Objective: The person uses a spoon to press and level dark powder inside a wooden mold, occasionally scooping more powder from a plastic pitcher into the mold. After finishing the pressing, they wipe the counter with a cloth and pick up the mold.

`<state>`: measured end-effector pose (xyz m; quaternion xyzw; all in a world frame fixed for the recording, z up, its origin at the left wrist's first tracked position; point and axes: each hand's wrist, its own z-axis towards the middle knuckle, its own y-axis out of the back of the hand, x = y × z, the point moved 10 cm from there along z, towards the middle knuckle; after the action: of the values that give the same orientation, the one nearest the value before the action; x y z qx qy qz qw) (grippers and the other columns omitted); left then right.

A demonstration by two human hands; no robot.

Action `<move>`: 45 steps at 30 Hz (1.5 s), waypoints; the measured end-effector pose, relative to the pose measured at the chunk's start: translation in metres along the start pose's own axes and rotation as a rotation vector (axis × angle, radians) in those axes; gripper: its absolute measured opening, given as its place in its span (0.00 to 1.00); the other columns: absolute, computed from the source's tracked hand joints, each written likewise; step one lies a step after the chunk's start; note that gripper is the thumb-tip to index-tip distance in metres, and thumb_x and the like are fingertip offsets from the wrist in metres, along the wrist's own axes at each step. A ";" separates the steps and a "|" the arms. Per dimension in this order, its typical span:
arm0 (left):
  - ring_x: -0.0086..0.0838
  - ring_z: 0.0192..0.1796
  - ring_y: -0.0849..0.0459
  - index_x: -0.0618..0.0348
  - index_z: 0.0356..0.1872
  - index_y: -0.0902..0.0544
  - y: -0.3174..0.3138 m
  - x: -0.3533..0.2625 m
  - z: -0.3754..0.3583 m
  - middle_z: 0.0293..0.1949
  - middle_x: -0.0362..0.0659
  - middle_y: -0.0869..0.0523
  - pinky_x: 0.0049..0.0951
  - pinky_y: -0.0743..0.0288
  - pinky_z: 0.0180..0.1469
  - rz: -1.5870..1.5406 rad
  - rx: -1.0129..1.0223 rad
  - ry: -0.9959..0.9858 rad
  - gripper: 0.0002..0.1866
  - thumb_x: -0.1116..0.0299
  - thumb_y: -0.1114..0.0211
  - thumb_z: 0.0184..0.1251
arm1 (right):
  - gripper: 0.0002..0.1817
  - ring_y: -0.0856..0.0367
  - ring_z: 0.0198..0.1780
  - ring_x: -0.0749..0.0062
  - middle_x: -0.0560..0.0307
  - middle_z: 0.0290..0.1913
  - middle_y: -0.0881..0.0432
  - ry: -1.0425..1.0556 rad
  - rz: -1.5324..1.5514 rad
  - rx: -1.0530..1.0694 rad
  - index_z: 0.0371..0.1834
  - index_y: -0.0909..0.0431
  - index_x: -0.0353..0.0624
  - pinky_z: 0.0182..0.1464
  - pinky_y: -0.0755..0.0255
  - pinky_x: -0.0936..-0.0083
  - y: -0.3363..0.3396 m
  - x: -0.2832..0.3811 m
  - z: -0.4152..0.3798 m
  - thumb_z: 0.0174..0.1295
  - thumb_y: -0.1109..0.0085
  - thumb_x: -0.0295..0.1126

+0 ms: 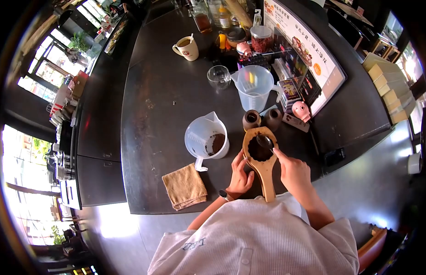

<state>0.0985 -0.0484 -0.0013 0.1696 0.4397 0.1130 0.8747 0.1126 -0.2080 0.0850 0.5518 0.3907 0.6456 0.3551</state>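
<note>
Apparently, left hand [241,177] touching scoop [268,182], right [295,174] pinching spoon [264,141]

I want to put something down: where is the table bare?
The widest patch of table lies between the cream mug, the jug holding brown grounds and the table's left edge, bar a speck. A narrower strip runs left of the folded cloth. It's crowded beyond the wooden holder: brown jars, the second jug and menu board.

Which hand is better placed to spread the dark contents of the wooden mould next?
Probably the right hand: it holds the spoon, whose bowl is at the dark contents. The left hand has its fingers by the wooden mould's side, better suited to steadying.
</note>
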 end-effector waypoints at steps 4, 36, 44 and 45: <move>0.57 0.69 0.44 0.58 0.65 0.46 -0.001 -0.002 0.001 0.68 0.64 0.47 0.48 0.48 0.68 0.001 0.013 -0.006 0.36 0.82 0.45 0.53 | 0.22 0.21 0.22 0.57 0.53 0.21 0.22 0.013 -0.007 0.012 0.57 0.25 0.58 0.25 0.26 0.63 0.001 0.001 -0.004 0.58 0.46 0.28; 0.51 0.69 0.44 0.53 0.66 0.46 -0.001 0.002 -0.003 0.68 0.59 0.45 0.46 0.48 0.68 -0.028 -0.002 0.036 0.33 0.76 0.43 0.61 | 0.11 0.22 0.35 0.48 0.42 0.32 0.21 0.208 0.052 -0.148 0.34 0.25 0.40 0.35 0.28 0.60 -0.006 -0.009 0.006 0.67 0.53 0.35; 0.49 0.69 0.42 0.57 0.65 0.41 -0.002 0.009 -0.008 0.67 0.58 0.42 0.44 0.47 0.68 -0.029 -0.032 0.041 0.33 0.78 0.41 0.57 | 0.05 0.25 0.34 0.45 0.43 0.31 0.23 0.187 -0.034 -0.088 0.36 0.27 0.38 0.36 0.31 0.58 -0.039 -0.035 0.008 0.63 0.51 0.28; 0.51 0.67 0.40 0.60 0.61 0.34 -0.001 0.012 -0.006 0.65 0.58 0.38 0.44 0.44 0.67 -0.015 -0.009 0.132 0.29 0.79 0.41 0.55 | 0.05 0.24 0.37 0.46 0.43 0.34 0.22 0.207 -0.013 -0.072 0.37 0.27 0.38 0.39 0.30 0.58 -0.042 -0.037 0.006 0.62 0.50 0.27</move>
<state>0.1013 -0.0437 -0.0138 0.1546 0.4970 0.1193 0.8455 0.1249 -0.2220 0.0315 0.4664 0.4053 0.7105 0.3367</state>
